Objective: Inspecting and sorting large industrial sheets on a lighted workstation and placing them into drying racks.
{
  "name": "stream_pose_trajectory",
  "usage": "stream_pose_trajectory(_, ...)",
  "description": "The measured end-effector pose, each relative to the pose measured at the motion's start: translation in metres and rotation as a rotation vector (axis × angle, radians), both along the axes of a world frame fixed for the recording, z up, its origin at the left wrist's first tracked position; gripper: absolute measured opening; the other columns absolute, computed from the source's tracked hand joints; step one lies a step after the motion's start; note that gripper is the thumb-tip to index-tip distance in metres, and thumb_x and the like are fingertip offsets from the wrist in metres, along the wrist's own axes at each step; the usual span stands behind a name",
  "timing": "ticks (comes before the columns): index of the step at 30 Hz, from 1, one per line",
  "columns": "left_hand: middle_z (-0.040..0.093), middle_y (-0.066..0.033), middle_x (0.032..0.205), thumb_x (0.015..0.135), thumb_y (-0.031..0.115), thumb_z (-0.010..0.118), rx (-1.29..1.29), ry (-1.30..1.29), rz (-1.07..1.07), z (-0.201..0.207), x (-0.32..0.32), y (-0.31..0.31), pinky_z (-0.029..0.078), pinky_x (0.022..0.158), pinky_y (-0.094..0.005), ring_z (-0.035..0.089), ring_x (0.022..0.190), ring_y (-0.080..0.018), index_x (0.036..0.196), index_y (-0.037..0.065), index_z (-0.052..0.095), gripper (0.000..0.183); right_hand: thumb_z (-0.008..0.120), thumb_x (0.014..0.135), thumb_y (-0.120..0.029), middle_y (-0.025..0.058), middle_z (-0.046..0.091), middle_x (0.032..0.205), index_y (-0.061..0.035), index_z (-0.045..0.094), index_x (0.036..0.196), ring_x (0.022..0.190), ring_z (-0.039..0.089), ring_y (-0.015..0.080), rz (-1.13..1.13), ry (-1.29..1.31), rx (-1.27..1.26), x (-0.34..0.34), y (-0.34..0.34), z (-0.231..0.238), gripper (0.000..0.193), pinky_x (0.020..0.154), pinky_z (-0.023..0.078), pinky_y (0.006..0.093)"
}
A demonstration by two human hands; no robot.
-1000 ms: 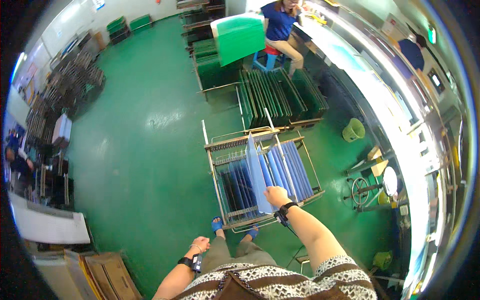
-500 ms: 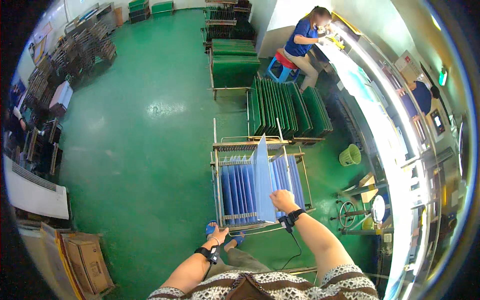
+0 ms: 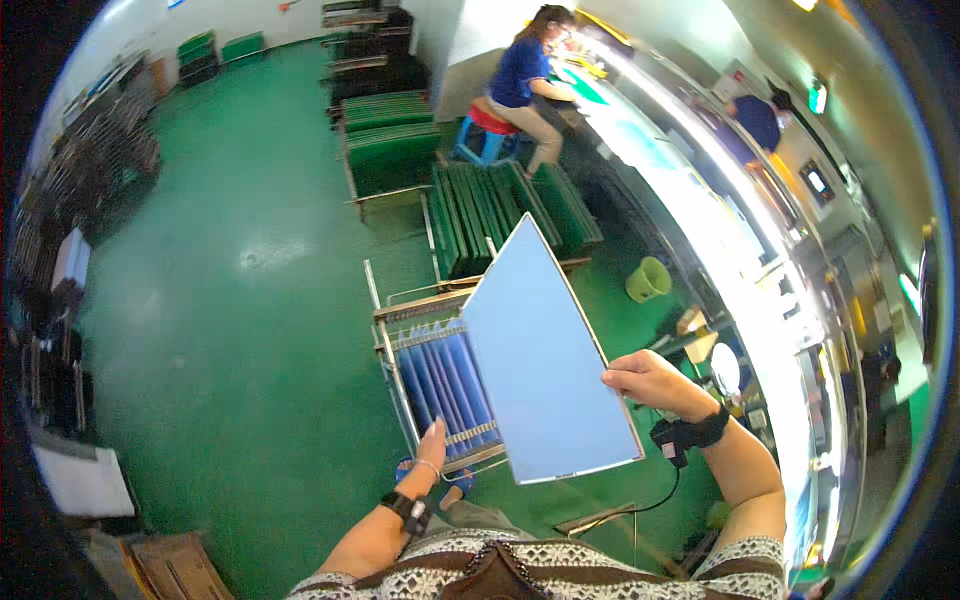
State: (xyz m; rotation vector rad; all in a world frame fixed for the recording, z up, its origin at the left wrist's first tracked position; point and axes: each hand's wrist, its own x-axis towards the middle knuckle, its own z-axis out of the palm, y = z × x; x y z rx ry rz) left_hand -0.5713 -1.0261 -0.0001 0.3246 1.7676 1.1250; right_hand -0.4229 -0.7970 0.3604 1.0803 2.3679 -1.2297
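A large pale-blue flat panel (image 3: pixel 545 345) with a thin light border is pinched along its right edge by my right hand (image 3: pixel 655 385). Held up and tilted, it covers the right part of a metal rack (image 3: pixel 430 303). Several blue panels (image 3: pixel 438 375) stand upright in the rack's visible left part. At the rack's near end is my left hand (image 3: pixel 431 447), fingers stretched out, holding nothing; whether it touches the rack I cannot tell. Both wrists wear black straps with small devices, and a cable runs from the right one.
Racks of green panels (image 3: pixel 480 220) stand beyond my rack. A person in a blue shirt (image 3: pixel 520 75) sits on a stool at a brightly lit bench (image 3: pixel 640 150) running down the right. A light-green bin (image 3: pixel 648 280) stands on the floor; cardboard (image 3: pixel 175 568) lies at lower left.
My right hand has moved right, bringing the blue panel out of the rack and turning its broad face toward me. My left hand stays near the rack's near end. The view has swung right.
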Motion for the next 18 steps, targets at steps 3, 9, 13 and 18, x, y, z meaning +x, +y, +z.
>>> stream_pose_trajectory(3, 0.047, -0.0140, 0.128, 0.088, 0.061, 0.027, 0.113, -0.797, 0.286, 0.035, 0.017, 0.054, 0.034, 0.096, -0.0492, 0.041, 0.120, -0.0300, 0.125, 0.005, 0.044, 0.069, 0.053, 0.088, -0.026, -0.0035, 0.040, 0.056, 0.0001, 0.055, 0.070, 0.053, 0.039, 0.0076, -0.083, 0.030, -0.036, 0.050, -0.007, 0.009, 0.032, 0.049, 0.034, 0.0272)
stream_pose_trajectory(9, 0.041, -0.0134, 0.133, 0.090, 0.059, 0.020, 0.563, -1.236, 0.109, 0.104, 0.045, 0.083, 0.028, 0.103, -0.0452, 0.038, 0.122, -0.0294, 0.133, 0.004, 0.033, 0.071, 0.047, 0.091, -0.025, 0.0037, 0.055, 0.067, 0.0000, 0.054, 0.090, 0.065, 0.053, 0.0157, -0.126, -0.023, 0.508, 0.165, -0.016, -0.015, 0.026, 0.059, 0.041, 0.0372)
stream_pose_trajectory(13, 0.043, -0.0122, 0.131, 0.097, 0.043, 0.022, 0.617, -1.021, 0.013, 0.163, 0.071, 0.105, 0.034, 0.100, -0.0398, 0.043, 0.118, -0.0259, 0.132, 0.004, 0.035, 0.055, 0.045, 0.093, -0.024, 0.0107, 0.052, 0.115, 0.0013, 0.037, 0.125, 0.103, 0.051, 0.0197, -0.505, 0.004, -0.230, 0.245, -0.020, -0.049, 0.041, 0.080, 0.044, 0.0342)
stream_pose_trajectory(18, 0.051, -0.0106, 0.122, 0.096, 0.041, 0.029, 0.546, -0.696, -0.104, 0.160, 0.102, 0.153, 0.045, 0.087, -0.0350, 0.053, 0.105, -0.0220, 0.127, 0.003, 0.040, 0.050, 0.050, 0.092, -0.027, 0.0104, 0.039, 0.134, -0.0029, 0.021, 0.139, 0.115, 0.045, 0.0178, -0.638, 0.326, -0.684, 0.316, -0.035, -0.092, 0.061, 0.092, 0.042, 0.0339)
